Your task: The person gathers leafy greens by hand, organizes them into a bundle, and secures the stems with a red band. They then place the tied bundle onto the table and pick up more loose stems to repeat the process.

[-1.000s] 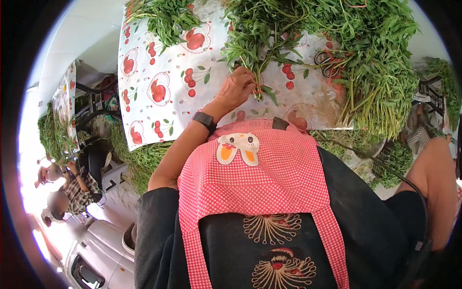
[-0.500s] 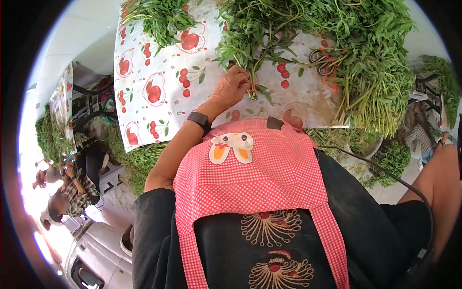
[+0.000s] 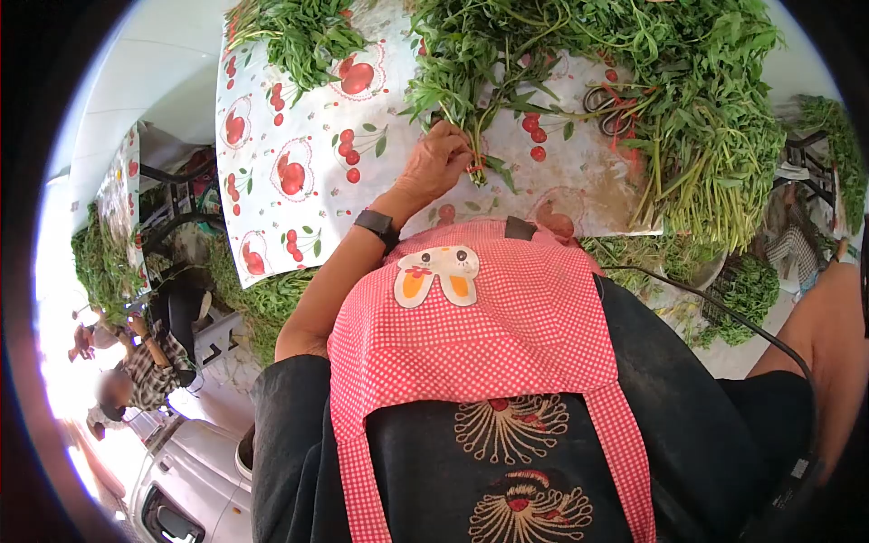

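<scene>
left hand (image 3: 436, 165) grips bundle of greens (image 3: 471, 100), stems toward the wearer; right hand unseen.

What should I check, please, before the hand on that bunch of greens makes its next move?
1. Left hand closed on the bunch of greens at the stems: ok.
2. Red band on the stems: looks ok, too small to confirm.
3. Right hand in view: not ok, only the forearm shows.
4. Scissors within reach on the tablecloth: ok.
5. Big pile of greens lying clear of the bunch: cannot tell.
</scene>
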